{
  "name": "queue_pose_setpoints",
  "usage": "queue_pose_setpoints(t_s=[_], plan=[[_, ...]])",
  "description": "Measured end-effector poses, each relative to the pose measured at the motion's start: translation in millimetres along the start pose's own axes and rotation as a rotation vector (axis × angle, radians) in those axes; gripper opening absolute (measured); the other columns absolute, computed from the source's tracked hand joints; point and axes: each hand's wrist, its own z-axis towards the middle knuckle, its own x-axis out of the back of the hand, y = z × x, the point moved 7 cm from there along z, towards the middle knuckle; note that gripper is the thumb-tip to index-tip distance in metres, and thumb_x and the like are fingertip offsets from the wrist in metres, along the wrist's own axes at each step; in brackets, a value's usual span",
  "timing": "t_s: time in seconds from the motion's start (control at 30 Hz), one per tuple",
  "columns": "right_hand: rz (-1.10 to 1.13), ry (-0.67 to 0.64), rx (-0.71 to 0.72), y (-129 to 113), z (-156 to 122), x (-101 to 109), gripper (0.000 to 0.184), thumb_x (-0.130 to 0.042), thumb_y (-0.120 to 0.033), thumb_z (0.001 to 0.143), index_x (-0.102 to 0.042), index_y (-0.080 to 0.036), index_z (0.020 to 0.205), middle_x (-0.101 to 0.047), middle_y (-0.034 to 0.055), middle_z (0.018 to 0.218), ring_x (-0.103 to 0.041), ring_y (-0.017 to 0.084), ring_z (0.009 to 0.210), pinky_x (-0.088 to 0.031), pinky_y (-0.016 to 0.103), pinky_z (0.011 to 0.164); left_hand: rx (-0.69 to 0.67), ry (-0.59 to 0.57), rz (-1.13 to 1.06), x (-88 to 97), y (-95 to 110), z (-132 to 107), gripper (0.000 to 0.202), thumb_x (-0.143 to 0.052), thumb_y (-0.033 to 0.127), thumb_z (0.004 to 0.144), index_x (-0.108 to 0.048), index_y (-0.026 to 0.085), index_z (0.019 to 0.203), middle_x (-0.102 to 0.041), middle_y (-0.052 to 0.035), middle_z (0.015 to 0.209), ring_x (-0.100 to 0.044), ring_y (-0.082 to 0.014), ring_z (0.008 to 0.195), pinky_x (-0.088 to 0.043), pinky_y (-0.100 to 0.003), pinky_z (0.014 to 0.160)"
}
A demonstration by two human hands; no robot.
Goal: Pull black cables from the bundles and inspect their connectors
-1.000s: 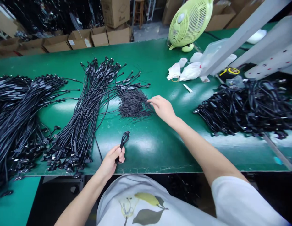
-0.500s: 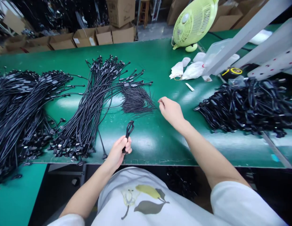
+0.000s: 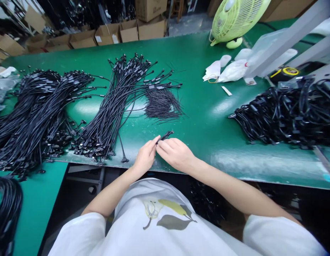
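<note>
Closest in, a soft white cloth shirt (image 3: pixel 165 224) printed with leaves, and at lower left a thick, smooth loop of black cable (image 3: pixel 12 202). Just beyond, the hands meet: left hand (image 3: pixel 145 160) with its fingers grasping a small folded bundle of black rubbery cable (image 3: pixel 167 135), right hand (image 3: pixel 177 154) with its fingers pinched onto that same bundle; whether a tie is caught there, I can't tell. The bundle's end pokes out over the glossy green counter (image 3: pixel 202 131), near its front edge. To the left, long sleek sheaves of black cable (image 3: pixel 111 103) fan out, blocky plugs nearest; to the right, a tangled, shiny heap of looped black cables (image 3: pixel 284 117). Further up, a bristly patch of thin black wire-like strips (image 3: pixel 161 103), then a flat white strip (image 3: pixel 226 91) and crumpled white plastic bags (image 3: pixel 231 73). Behind those, a ribbed lime-green plastic fan (image 3: pixel 236 21), and across the back, open brown cardboard boxes (image 3: pixel 108 34).
</note>
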Motion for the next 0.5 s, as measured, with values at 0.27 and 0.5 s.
queue_pose_setpoints(t_s=[0.27,0.5], plan=[[-0.188,-0.199,0.421,-22.3,4.9,-6.4,0.025,-0.04,-0.011,0.094,-0.062,-0.009,0.106,-0.062,0.0126,0.098,-0.055,0.022,0.088,-0.04,0.038,0.079,0.305,-0.171,-0.315,-5.4,-22.2,-7.9,0.06,-0.059,0.036,0.082,-0.053,0.01,0.135,-0.049,0.0046,0.06,-0.04,-0.0089,0.052,-0.032,-0.022,0.053],[-0.247,-0.355,0.466,-27.8,-1.8,-20.7,0.02,-0.043,-0.007,0.088,-0.063,-0.01,0.087,-0.055,0.0086,0.076,-0.05,0.021,0.069,-0.036,0.035,0.059,0.363,-0.15,-0.285,-14.2,-23.5,-11.4,0.084,-0.063,0.044,0.078,-0.035,0.005,0.147,-0.044,0.0075,0.052,-0.038,-0.0103,0.049,-0.028,-0.024,0.053]])
